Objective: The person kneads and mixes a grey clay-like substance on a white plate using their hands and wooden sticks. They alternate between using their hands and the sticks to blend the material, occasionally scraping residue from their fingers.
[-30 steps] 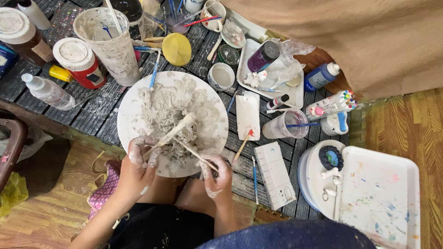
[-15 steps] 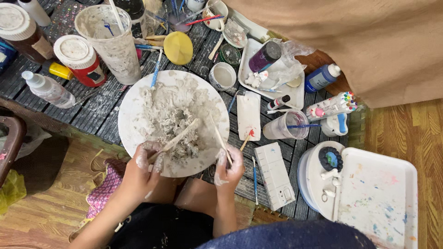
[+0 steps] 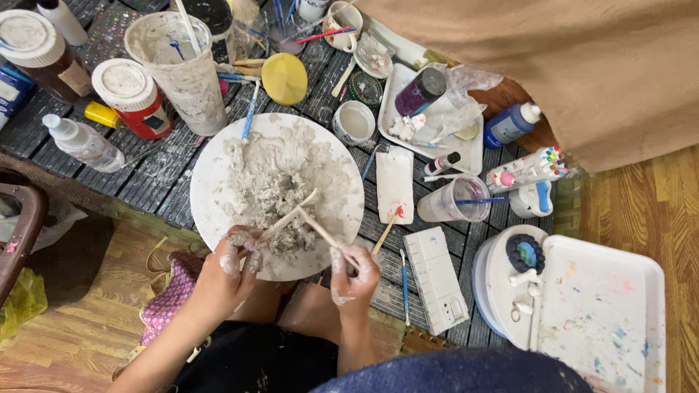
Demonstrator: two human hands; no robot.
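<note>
Both hands grasp one wooden stick each: left hand (image 3: pixel 222 273) and right hand (image 3: pixel 354 273) are clenched on the near ends, tips crossing just ahead in the grey paste (image 3: pixel 273 185). One round white plate (image 3: pixel 207 204) carries that single mound; it looks wet, soft, sticky and slippery, so hold each of the two sticks (image 3: pixel 320 231) on its bare end.

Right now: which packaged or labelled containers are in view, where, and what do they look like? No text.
Brown jar: far left, white lid, pale label.
Red tub: right of it, white lid, white label.
Clear squeeze bottle: lying in front of them, white cap.
Blue bottle: right of the tray, white cap.
Purple tube: lying on the white tray, dark cap.
Marker pack: by the blue bottle, coloured caps.
No screens or signs.
</note>
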